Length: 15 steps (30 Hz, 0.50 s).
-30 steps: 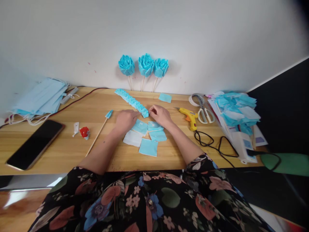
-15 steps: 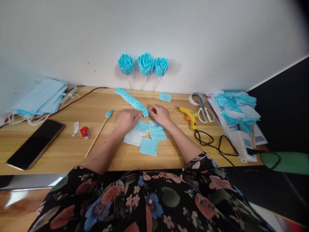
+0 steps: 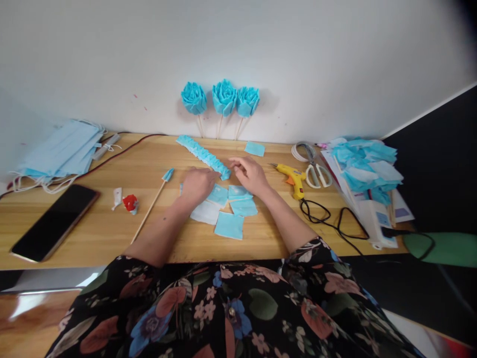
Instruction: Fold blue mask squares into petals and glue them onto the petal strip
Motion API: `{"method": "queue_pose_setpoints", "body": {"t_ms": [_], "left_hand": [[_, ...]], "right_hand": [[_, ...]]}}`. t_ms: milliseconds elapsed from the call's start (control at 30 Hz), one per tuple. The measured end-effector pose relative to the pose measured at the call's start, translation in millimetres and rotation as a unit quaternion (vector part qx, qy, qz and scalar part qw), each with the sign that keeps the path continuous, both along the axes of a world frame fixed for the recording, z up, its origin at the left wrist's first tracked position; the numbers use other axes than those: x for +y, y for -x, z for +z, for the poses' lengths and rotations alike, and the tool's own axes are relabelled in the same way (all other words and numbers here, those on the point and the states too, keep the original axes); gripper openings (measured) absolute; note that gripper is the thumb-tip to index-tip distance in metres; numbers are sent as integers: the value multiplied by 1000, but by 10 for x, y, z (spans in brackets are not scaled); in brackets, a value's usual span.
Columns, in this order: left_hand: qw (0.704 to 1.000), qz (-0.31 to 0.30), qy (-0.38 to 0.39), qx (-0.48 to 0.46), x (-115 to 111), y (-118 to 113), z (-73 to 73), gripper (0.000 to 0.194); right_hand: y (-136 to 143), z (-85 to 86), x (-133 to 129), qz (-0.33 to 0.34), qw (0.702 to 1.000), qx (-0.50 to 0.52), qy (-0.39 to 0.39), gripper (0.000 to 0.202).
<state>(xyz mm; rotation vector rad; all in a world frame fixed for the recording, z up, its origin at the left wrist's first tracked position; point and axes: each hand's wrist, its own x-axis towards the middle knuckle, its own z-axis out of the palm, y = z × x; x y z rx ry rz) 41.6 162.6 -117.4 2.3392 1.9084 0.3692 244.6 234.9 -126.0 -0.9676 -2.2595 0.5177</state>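
A pleated light-blue strip of folded fabric [image 3: 203, 155] runs diagonally across the wooden table. By its near end is my left hand [image 3: 200, 184], its back upward and its fingers stretched toward the strip; I cannot tell whether they press on it. My right hand [image 3: 249, 174] is open just right of that end, thumb and fingers apart, holding nothing. Several blue fabric squares [image 3: 229, 225] and a white one [image 3: 204, 213] lie below the hands, some partly under my left hand. Left of them rests a wooden stick [image 3: 151, 209] with a small blue bud [image 3: 168, 174] on its tip.
Three blue fabric roses [image 3: 224, 98] on sticks lean at the wall. A yellow glue gun [image 3: 294, 179], scissors [image 3: 318, 176] and blue fabric pile [image 3: 365, 164] are right; its black cord [image 3: 316, 219] loops nearby. Face masks [image 3: 61, 149], a phone [image 3: 54, 223] and a red wrapper [image 3: 130, 203] are left.
My right hand's fingertips have come apart from a pinch, with the hand slightly raised. My left fingers have drawn in a little. The strip has barely moved.
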Motion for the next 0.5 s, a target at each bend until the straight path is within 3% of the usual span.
{"method": "queue_pose_setpoints", "body": {"t_ms": [133, 500], "left_hand": [[1000, -11, -3, 5, 0, 6, -3, 44], [1000, -11, 6, 20, 7, -7, 9, 44]], "right_hand": [[33, 37, -43, 80, 996, -50, -11, 46], [102, 12, -15, 80, 984, -158, -31, 53]]}}
